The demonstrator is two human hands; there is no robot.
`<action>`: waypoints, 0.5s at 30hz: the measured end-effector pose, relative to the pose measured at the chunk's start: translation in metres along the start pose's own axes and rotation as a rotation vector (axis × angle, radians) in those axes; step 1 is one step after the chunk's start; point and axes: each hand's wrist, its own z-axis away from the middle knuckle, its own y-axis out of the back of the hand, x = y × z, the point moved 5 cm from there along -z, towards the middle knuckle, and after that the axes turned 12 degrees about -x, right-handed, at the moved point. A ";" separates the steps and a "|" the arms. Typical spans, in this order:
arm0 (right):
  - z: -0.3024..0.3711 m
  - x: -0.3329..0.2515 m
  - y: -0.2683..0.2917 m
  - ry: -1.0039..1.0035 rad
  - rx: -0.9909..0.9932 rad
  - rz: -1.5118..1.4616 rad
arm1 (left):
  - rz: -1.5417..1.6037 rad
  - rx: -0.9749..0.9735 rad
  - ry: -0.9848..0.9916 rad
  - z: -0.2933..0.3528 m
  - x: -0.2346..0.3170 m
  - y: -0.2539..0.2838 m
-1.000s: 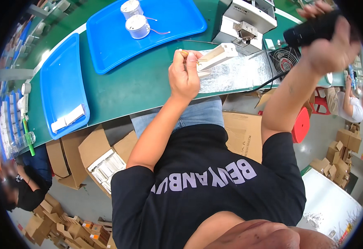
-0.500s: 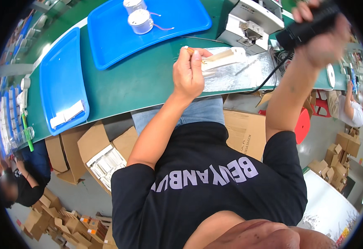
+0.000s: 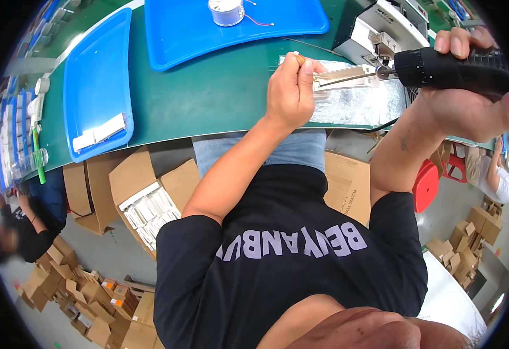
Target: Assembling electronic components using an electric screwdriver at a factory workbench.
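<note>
My right hand (image 3: 470, 113) wraps round a black electric screwdriver (image 3: 426, 68), held almost level. Its long thin bit (image 3: 350, 79) reaches left along a white trough-shaped plastic housing (image 3: 347, 72) toward my left hand (image 3: 289, 96). The left fingers are pinched closed at the housing's left end, with a small orange-yellow piece (image 3: 299, 58) showing at the fingertips. Those fingers hide the bit's contact point. Under the housing lies a silvery, film-like sheet (image 3: 371, 107) on the green table (image 3: 196, 99).
Beyond the screwdriver stands a grey-white boxy machine (image 3: 382, 26) with a metal front. A blue tray (image 3: 289, 26) holds a round white part with wires (image 3: 226, 11). Another blue tray (image 3: 97, 75) holds white strips (image 3: 100, 132). Below the table, an open carton (image 3: 129, 174) contains white pieces.
The screwdriver has come down from the upper right and now points left, its bit along the housing. My left hand still grips the housing. The whole view has shifted.
</note>
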 end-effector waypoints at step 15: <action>0.012 0.010 -0.022 0.026 -0.004 -0.179 | -0.131 0.009 -0.091 0.000 0.004 -0.001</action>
